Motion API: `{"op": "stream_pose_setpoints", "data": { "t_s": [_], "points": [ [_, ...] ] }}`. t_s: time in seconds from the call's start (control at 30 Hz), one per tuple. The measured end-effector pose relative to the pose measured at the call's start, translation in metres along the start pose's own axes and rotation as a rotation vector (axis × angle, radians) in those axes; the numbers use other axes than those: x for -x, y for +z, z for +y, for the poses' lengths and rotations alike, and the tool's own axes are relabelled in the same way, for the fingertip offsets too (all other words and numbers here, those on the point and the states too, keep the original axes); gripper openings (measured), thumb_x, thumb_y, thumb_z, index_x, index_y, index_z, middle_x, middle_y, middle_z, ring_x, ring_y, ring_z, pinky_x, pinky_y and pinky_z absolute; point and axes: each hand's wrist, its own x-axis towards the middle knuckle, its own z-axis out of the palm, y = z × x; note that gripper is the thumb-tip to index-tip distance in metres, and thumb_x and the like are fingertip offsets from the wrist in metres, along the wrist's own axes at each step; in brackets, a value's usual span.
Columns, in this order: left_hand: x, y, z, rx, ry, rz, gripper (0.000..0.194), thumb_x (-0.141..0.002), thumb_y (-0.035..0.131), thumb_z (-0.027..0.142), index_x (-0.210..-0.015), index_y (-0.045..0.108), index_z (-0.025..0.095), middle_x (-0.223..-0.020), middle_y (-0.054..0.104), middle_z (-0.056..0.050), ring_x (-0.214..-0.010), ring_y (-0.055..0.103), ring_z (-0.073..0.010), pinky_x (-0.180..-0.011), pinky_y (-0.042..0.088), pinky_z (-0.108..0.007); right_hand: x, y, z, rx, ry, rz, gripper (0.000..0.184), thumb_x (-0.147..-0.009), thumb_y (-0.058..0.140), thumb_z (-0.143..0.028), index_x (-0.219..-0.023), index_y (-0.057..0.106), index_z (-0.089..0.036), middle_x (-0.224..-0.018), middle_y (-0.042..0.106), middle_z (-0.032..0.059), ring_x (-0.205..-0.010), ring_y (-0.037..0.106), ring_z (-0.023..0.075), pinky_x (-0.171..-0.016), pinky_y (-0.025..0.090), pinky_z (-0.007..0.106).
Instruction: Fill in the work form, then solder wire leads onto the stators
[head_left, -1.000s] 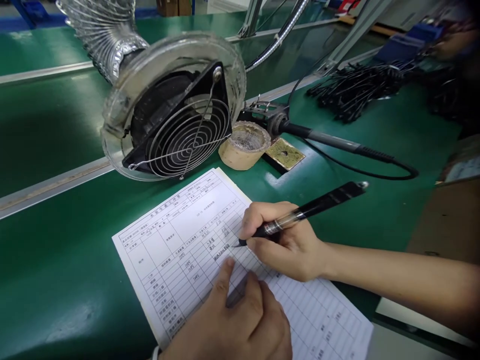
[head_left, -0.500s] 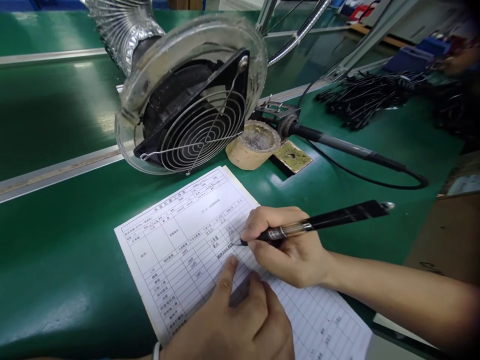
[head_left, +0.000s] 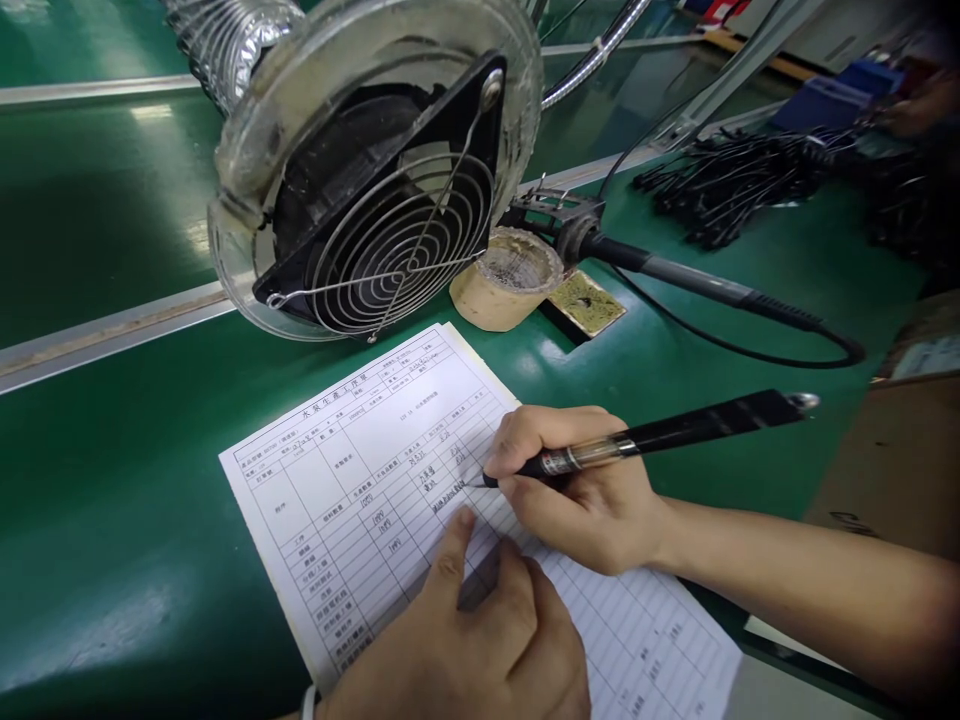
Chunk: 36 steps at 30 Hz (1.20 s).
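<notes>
My right hand (head_left: 577, 485) grips a black ballpoint pen (head_left: 660, 430), its tip touching the handwritten entries in one row of a printed form (head_left: 315, 520). The form is a white sheet ruled as a table, with handwritten numbers and names in several cells. Pressed on the paper just below the pen tip is my left hand (head_left: 480, 630), index finger stretched out and the other fingers loosely bent, holding nothing. A white band shows at the left wrist. The lower left part of the sheet is hidden under the left hand.
A fume extractor fan (head_left: 397, 220) with a wire guard and foil duct overhangs the sheet. Behind the form are a tape roll (head_left: 506, 285), a sponge tray (head_left: 585, 305) and a soldering iron (head_left: 690, 280) in its holder. Black cables (head_left: 742, 185) lie at right beside a cardboard box (head_left: 885, 450).
The view has shifted slightly, so the fan appears a little higher and larger. The pen leans slightly differently, its tip still at the same row. The left hand stays in place.
</notes>
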Motion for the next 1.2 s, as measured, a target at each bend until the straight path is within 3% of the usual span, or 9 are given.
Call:
{"op": "stream_pose_setpoints", "data": {
  "t_s": [0.23, 0.57, 1.2],
  "points": [
    [0.0011, -0.0015, -0.0002, -0.011, 0.021, -0.017, 0.022, -0.093, 0.050, 0.024, -0.106, 0.066, 0.017, -0.104, 0.067, -0.005, -0.101, 0.062, -0.0251, -0.087, 0.056, -0.048, -0.0022, -0.0009, -0.0012, -0.008, -0.003, -0.006, 0.011, -0.068, 0.047, -0.006, -0.068, 0.054, -0.016, -0.054, 0.055, -0.0004, -0.042, 0.041, 0.0065, -0.039, 0.032, 0.020],
    [0.0008, -0.0011, 0.0003, -0.017, 0.020, -0.016, 0.021, -0.092, 0.051, 0.022, -0.106, 0.066, 0.018, -0.104, 0.067, -0.004, -0.101, 0.061, -0.0247, -0.088, 0.055, -0.049, -0.0039, 0.0001, -0.0016, -0.022, -0.012, 0.007, 0.010, -0.068, 0.048, -0.006, -0.067, 0.055, -0.014, -0.052, 0.052, -0.0018, -0.043, 0.038, 0.0041, -0.040, 0.032, 0.017],
    [0.0007, -0.0038, -0.0011, -0.076, 0.050, -0.059, 0.026, -0.092, 0.047, 0.025, -0.109, 0.066, 0.016, -0.107, 0.066, -0.006, -0.103, 0.059, -0.0255, -0.091, 0.051, -0.047, -0.0033, -0.0059, -0.0060, -0.065, 0.090, 0.065, 0.008, -0.072, 0.049, -0.012, -0.071, 0.054, -0.018, -0.054, 0.053, -0.0023, -0.044, 0.044, 0.0086, -0.038, 0.034, 0.021]
  ]
}}
